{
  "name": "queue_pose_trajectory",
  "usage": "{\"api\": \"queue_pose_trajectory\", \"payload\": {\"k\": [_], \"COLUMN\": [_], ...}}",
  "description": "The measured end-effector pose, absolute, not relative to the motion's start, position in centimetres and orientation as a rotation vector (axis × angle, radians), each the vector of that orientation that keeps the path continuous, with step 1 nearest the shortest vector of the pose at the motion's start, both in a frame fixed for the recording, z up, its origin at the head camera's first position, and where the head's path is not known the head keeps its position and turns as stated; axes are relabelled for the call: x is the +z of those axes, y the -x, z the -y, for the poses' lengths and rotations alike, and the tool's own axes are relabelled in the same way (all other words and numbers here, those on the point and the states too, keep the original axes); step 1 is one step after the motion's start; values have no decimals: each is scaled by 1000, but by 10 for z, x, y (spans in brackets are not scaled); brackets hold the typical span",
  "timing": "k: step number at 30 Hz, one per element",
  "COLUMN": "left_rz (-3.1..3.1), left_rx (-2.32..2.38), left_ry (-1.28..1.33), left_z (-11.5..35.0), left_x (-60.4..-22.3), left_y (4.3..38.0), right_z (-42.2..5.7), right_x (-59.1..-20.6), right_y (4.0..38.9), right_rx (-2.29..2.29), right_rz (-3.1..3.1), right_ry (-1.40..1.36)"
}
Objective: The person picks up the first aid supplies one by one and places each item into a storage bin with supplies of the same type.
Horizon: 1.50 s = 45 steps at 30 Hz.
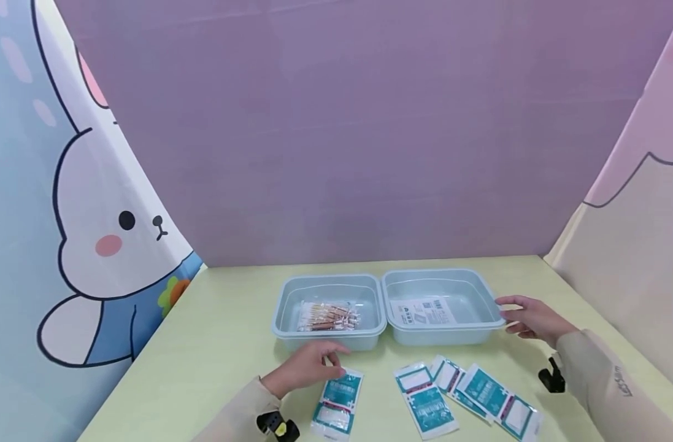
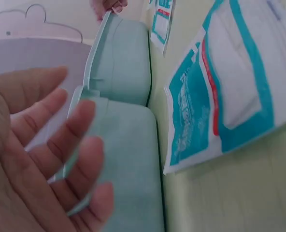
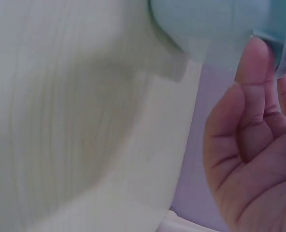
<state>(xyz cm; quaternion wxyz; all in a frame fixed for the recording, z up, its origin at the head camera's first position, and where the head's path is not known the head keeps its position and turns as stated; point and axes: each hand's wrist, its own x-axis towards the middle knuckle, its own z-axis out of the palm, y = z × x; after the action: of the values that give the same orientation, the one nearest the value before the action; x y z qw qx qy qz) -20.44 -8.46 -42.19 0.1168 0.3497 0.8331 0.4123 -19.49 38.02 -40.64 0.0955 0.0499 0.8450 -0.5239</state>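
My left hand (image 1: 308,368), fingers loosely bent, is just in front of the left pale blue plastic box (image 1: 329,341). It overlaps the top end of a flat teal-and-white sachet (image 1: 336,405) in the head view. Nothing lies in its palm in the left wrist view, where the sachet (image 2: 191,106) shows beyond the fingers. With my right hand (image 1: 537,319) I grip the right-hand rim of the second pale blue box (image 1: 441,336); fingertips (image 3: 256,53) bear under that rim. A clear packet of thin brown sticks (image 1: 329,316) lies inside the left box.
Several more teal-and-white sachets (image 1: 427,405) lie in front of the right box, some overlapping. A printed white label (image 1: 423,311) is on that box's floor. The boxes stand side by side on a pale yellow table (image 1: 237,344), before a purple backdrop (image 1: 358,135).
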Motion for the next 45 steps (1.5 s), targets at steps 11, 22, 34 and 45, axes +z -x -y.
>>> {"api": "queue_pose_trajectory", "payload": {"k": [11,22,34,45], "left_rz": [-2524,-2554,-2585,-2504], "left_rx": [752,394,263,515], "left_ry": [-1163,-1126,-872,-899], "left_z": [73,68,58,68], "left_x": [-422,-425,-426,-431], "left_y": [200,207,209,212], "right_z": [-397,-394,-392,-393], "right_x": [-428,-433,-431,-432], "right_y": [189,189,193,194], "right_rx": [-2067,-2207,-2150,-2160], "right_rz": [-1936,-1818,-1859,-1849], "right_ry": [13,-81,-40,-10]}}
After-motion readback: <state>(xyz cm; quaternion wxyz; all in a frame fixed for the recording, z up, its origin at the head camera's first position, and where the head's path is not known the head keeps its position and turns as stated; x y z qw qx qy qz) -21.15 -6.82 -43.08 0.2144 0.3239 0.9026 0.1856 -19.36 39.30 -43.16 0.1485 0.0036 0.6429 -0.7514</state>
